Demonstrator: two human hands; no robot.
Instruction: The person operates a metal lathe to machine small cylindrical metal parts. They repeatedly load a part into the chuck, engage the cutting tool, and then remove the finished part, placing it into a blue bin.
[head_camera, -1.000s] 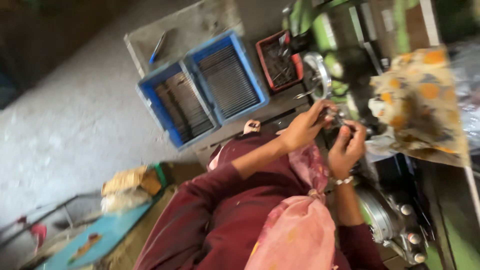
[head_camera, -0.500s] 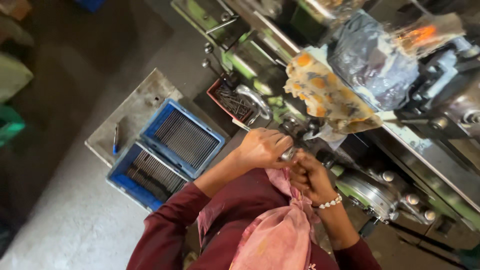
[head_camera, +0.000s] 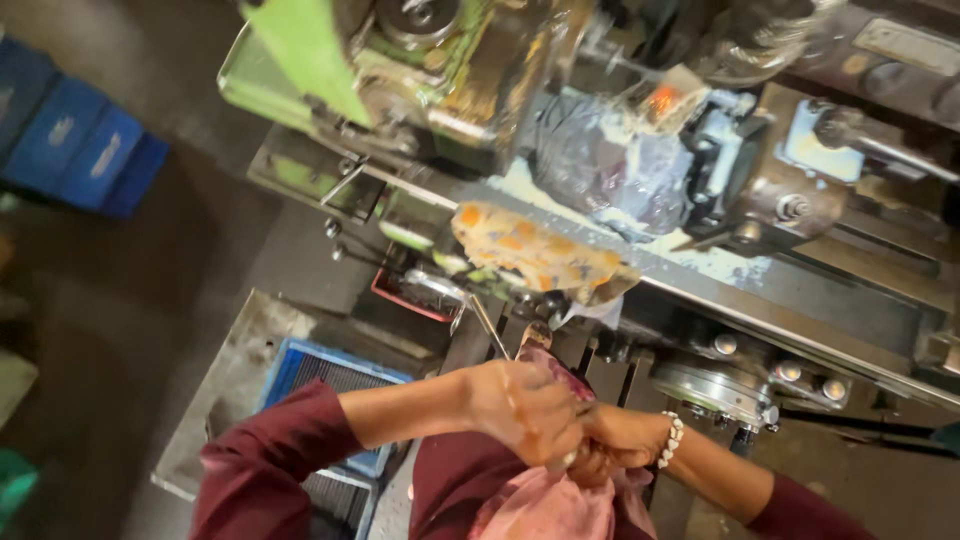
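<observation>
Currently both hands clenched together: left hand (head_camera: 525, 408), right hand (head_camera: 612, 438) gripping small metal part (head_camera: 567, 459) over pink cloth (head_camera: 545, 500), below lathe (head_camera: 640, 200) front edge. Advise firm grip, clear of machine.

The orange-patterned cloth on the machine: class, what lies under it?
The orange-patterned cloth drapes over the green machine's ledge; a thin metal rod pokes out below. Whatever it covers is hidden.

Green machine (head_camera: 300, 60) spans the upper frame. Below its bed: patterned orange cloth (head_camera: 535, 250). Right of cloth: plastic-wrapped part (head_camera: 610, 165). Lower left of machine: blue crate (head_camera: 325, 372) on metal tray (head_camera: 235, 350). Far left: blue bins (head_camera: 85, 155).
</observation>
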